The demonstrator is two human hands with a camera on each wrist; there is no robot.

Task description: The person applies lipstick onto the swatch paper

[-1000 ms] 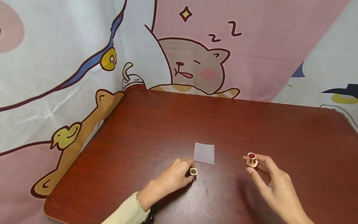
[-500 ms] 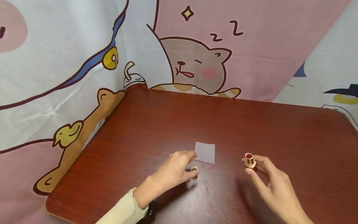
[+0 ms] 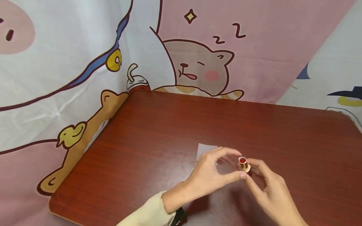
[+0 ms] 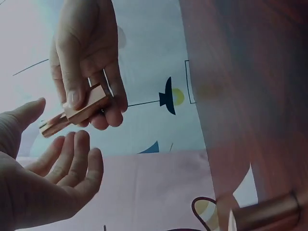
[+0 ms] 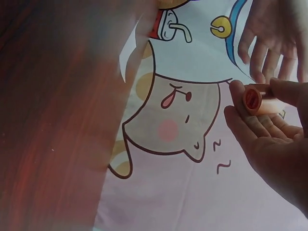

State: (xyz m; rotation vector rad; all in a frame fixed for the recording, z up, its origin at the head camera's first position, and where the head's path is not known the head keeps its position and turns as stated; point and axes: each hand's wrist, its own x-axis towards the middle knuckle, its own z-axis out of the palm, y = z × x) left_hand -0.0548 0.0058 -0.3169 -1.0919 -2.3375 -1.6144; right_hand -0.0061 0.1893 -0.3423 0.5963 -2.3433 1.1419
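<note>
A gold lipstick [image 3: 244,164], uncapped with red showing in its top, is pinched upright between the thumb and fingers of my right hand [image 3: 270,185] above the table. My left hand [image 3: 209,171] reaches beside it, thumb and fingers spread around the lipstick's narrow upper tube. A gap shows between those fingertips and the metal tube [image 4: 55,125] in the left wrist view. The lipstick cap [image 4: 265,213] stands on the table at the lower right of that view; in the head view my left hand mostly hides it. The right wrist view shows the red tip [image 5: 252,100] inside the tube.
A thin white paper square [image 3: 203,150] lies on the dark red wooden table [image 3: 158,125], partly covered by my left hand. Behind and left of the table hangs a cartoon-printed cloth [image 3: 263,47].
My left hand has let go of the cap, leaving it on the table, and moved right to the lipstick. The right hand has shifted slightly left, holding the lipstick throughout.
</note>
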